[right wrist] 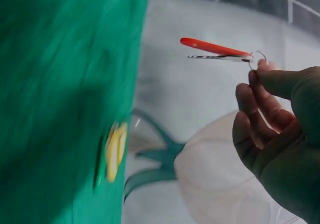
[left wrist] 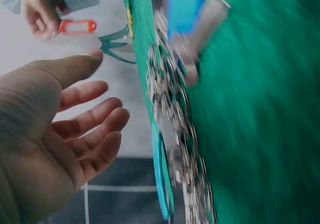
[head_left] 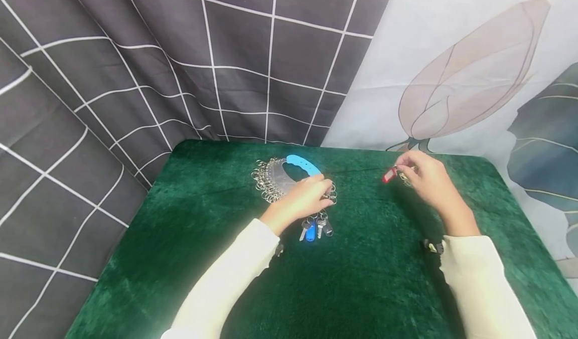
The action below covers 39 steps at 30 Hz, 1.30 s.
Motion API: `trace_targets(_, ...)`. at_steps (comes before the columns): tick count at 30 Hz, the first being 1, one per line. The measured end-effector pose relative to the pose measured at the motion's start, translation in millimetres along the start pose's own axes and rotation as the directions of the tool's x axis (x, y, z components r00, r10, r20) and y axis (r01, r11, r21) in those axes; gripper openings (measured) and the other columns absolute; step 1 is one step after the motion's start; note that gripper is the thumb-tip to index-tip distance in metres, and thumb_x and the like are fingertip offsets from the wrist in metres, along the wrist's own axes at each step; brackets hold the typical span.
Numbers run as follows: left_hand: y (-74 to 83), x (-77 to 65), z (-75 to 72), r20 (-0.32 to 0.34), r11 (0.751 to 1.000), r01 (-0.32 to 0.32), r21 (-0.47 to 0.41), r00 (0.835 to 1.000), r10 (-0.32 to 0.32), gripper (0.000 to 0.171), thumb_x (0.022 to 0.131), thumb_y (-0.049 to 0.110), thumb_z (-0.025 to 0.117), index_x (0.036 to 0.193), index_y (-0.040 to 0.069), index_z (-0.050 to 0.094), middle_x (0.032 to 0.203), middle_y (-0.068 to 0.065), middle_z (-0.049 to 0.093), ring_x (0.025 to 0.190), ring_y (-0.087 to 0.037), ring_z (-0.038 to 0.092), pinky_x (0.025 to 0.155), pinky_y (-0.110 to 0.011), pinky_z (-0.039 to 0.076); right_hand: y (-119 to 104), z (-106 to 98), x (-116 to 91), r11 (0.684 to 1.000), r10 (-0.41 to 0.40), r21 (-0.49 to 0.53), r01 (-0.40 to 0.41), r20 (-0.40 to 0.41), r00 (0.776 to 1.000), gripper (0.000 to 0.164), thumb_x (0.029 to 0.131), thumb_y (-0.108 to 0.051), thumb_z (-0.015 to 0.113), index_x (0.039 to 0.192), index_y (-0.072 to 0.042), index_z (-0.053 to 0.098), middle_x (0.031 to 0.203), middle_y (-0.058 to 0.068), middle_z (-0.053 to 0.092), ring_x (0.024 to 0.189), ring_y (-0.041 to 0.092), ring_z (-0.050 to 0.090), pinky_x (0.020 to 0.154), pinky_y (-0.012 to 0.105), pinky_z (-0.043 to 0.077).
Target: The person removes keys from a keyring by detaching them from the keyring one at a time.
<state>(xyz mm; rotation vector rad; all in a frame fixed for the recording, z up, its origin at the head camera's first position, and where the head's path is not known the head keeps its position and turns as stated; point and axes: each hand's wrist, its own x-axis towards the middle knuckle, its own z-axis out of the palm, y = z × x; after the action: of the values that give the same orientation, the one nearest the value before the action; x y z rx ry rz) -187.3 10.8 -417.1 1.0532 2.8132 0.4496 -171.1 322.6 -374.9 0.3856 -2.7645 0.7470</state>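
My right hand point(head_left: 426, 178) pinches a small split ring point(right wrist: 258, 59) between thumb and fingertips, held up over the table's far right. From the ring hang a red key tag point(right wrist: 215, 46) and a key point(right wrist: 215, 57). My left hand point(left wrist: 75, 129), fingers relaxed and thumb apart, hovers over the right end of a key-ring holder and grasps nothing. This holder has a light blue handle point(head_left: 303, 164) and a clear curved plate point(head_left: 281, 178) edged with metal rings point(head_left: 266, 191). At its near side lie keys point(head_left: 320, 226) with a blue tag point(head_left: 310, 232) and a dark tag point(head_left: 328, 228).
A yellow key tag point(right wrist: 116, 151) lies on the table under my right hand. Green velvety cloth point(head_left: 343, 289) covers the table. Behind it hang a dark gridded curtain point(head_left: 239, 43) and a pale one with a leaf print point(head_left: 465, 78).
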Motion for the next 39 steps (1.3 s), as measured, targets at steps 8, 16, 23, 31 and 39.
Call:
trace_targets(8, -28.6, -39.7, -6.5, -0.086, 0.999, 0.000, 0.042, 0.996, 0.004, 0.033, 0.097, 0.039, 0.071, 0.114, 0.012, 0.066, 0.102, 0.001, 0.061, 0.086, -0.012, 0.059, 0.078, -0.028, 0.055, 45, -16, -22, 0.997, -0.006, -0.077, 0.006, 0.002, 1.000, 0.008, 0.101, -0.005, 0.063, 0.108, -0.004, 0.066, 0.106, 0.020, 0.069, 0.089, 0.040, 0.065, 0.076, 0.061, 0.050)
trace_targets(16, -41.8, -73.1, -13.8, -0.177, 0.997, -0.055, 0.061, 0.982, 0.065, 0.045, 0.097, 0.038, 0.072, 0.130, 0.010, 0.064, 0.122, -0.005, 0.065, 0.114, -0.022, 0.064, 0.102, -0.040, 0.054, 80, -37, -37, 0.982, -0.020, -0.186, 0.025, 0.032, 0.999, 0.008, 0.095, 0.001, 0.068, 0.102, -0.002, 0.067, 0.103, 0.024, 0.069, 0.084, 0.041, 0.066, 0.072, 0.062, 0.050)
trace_targets(23, -50.9, -94.1, -19.9, -0.211, 0.986, -0.077, 0.148, 0.972, 0.107, 0.042, 0.096, 0.038, 0.073, 0.127, 0.009, 0.066, 0.122, -0.007, 0.065, 0.114, -0.024, 0.064, 0.101, -0.041, 0.054, 103, -52, -45, 0.944, -0.134, -0.292, 0.155, 0.092, 0.987, 0.018, 0.084, 0.011, 0.074, 0.093, -0.003, 0.066, 0.088, 0.015, 0.068, 0.076, 0.034, 0.065, 0.065, 0.057, 0.053)
trace_targets(31, -54.8, -108.1, -11.6, -0.208, 0.976, -0.120, 0.181, 0.965, 0.157, 0.042, 0.096, 0.037, 0.072, 0.125, 0.007, 0.067, 0.118, -0.009, 0.067, 0.110, -0.025, 0.064, 0.097, -0.041, 0.056, 99, -38, -40, 0.927, -0.178, -0.295, 0.232, 0.198, 0.964, 0.018, 0.085, 0.009, 0.075, 0.092, -0.006, 0.066, 0.086, 0.006, 0.065, 0.078, 0.028, 0.064, 0.067, 0.052, 0.054)
trace_targets(39, -52.4, -117.0, -6.6, -0.191, 0.968, -0.147, 0.203, 0.964, 0.186, 0.043, 0.096, 0.037, 0.072, 0.127, 0.007, 0.067, 0.121, -0.010, 0.067, 0.110, -0.026, 0.064, 0.094, -0.041, 0.057, 86, -16, -27, 0.954, -0.098, -0.246, 0.170, 0.280, 0.955, 0.008, 0.093, 0.003, 0.069, 0.096, -0.004, 0.067, 0.087, 0.005, 0.065, 0.082, 0.026, 0.065, 0.073, 0.053, 0.055)
